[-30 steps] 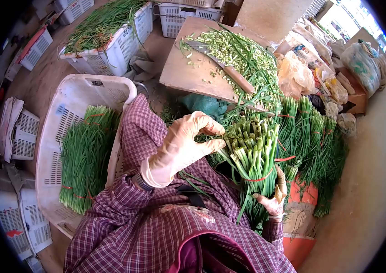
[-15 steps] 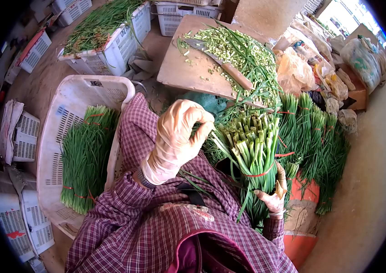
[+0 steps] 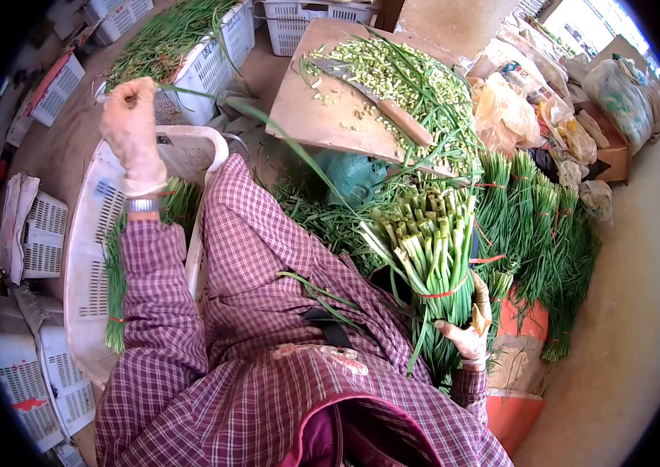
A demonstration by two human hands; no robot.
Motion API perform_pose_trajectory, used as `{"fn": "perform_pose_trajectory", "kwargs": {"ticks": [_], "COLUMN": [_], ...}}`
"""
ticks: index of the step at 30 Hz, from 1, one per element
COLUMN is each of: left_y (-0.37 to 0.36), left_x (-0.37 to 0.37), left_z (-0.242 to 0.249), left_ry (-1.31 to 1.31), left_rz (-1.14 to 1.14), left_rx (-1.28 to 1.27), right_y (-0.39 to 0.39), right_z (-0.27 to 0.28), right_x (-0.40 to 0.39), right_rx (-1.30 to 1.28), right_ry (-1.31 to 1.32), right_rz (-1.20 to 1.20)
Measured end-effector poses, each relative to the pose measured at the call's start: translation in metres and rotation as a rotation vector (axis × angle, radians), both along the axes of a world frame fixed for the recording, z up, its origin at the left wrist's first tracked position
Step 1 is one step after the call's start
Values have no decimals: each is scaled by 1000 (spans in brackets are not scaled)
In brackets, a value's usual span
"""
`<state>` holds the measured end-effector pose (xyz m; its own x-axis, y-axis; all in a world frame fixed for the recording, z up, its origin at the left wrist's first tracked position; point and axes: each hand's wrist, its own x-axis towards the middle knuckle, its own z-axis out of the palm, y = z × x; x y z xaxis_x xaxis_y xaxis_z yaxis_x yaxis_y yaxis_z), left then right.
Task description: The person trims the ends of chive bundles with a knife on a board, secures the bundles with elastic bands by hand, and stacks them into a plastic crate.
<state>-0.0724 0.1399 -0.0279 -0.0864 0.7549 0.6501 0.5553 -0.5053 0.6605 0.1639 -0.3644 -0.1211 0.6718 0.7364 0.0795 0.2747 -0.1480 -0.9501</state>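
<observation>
Nearest you, a thin green leaf (image 3: pixel 318 292) lies across your purple checked clothing (image 3: pixel 248 257). Your right hand (image 3: pixel 466 341) is wrapped round the thick bundle of green stalks with pale cut ends (image 3: pixel 435 249), its thumb in front, just below the thin red band (image 3: pixel 445 294). The bundle stands roughly upright at the right of your lap, cut ends up.

What has just changed is your pale-gloved left hand (image 3: pixel 132 128): it was close beside the stalks and has swung out to your left, raised over the white plastic basket (image 3: pixel 217 144). Its fingers are closed on one end of a long, narrow green leaf (image 3: pixel 299 149), which now trails back towards the bundle; whether its far end is free, you cannot tell. That leaves your right hand alone steadying the bundle, whose band is still around it.

Slender green banded greens (image 3: pixel 115 288) lie inside the basket, partly behind your left arm. On your right, more green bunches with red bands (image 3: pixel 524 226) sit beside and above an orange-red drum (image 3: pixel 528 319). Farther out, a wooden-handled knife (image 3: pixel 405 122) rests among chopped green pieces (image 3: pixel 446 101) on the brown board (image 3: pixel 299 101). Beyond, to the left, a white slatted crate (image 3: pixel 221 66) holds loose leaves.
</observation>
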Motion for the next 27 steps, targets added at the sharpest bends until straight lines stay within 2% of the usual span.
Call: {"fn": "perform_pose_trajectory", "kwargs": {"ticks": [2, 4, 6, 7, 8, 9, 10, 12, 14, 16, 19, 22, 25, 26, 27], "left_y": [11, 8, -33, -57, -87, -111, -138, -178, -202, -214, -207, -176, -144, -147, -156], "left_x": [-6, -2, 28, 40, 55, 65, 73, 84, 93, 102, 101, 88, 86, 87, 93], "left_z": [19, 29, 26, 18, 9, -1, -11, -30, -49, -34, -40, -36, -25, -18, -8], "left_ry": [28, -76, -57, 142, 144, 278, 236, 241, 281, 149, 204, 183, 399, 399, 261], "left_rz": [81, -144, -377, -502, -772, -937, -1113, -1393, -1452, -1479, -1339, -1133, -946, -942, -1104], "left_rx": [19, 136, 20, 5, -199, -135, -351, -488, -366, -565, -281, -322, -201, -198, -228], "right_y": [-4, -10, -7, -6, -7, -9, -8, -10, -8, -6, -7, -11, -11, -10, -9], "right_z": [-2, -8, -3, -2, -1, -3, -2, -9, -5, -3, -3, -5, -4, -3, -2], "right_x": [3, 7, 5, 4, 3, 5, 4, 5, 4, 4, 4, 3, -1, -1, -2], "right_rx": [-45, -43, -27, -9, 10, -13, -10, 17, 23, 43, 57, 61, 64, 58, 50], "right_ry": [-88, -117, -73, -28, 18, -18, -6, 28, 53, 98, 66, 63, 72, 47, 23], "right_rz": [-28, -64, -89, -102, -116, -107, -109, -104, -99, -84, -55, -47, -35, -15, -2]}}
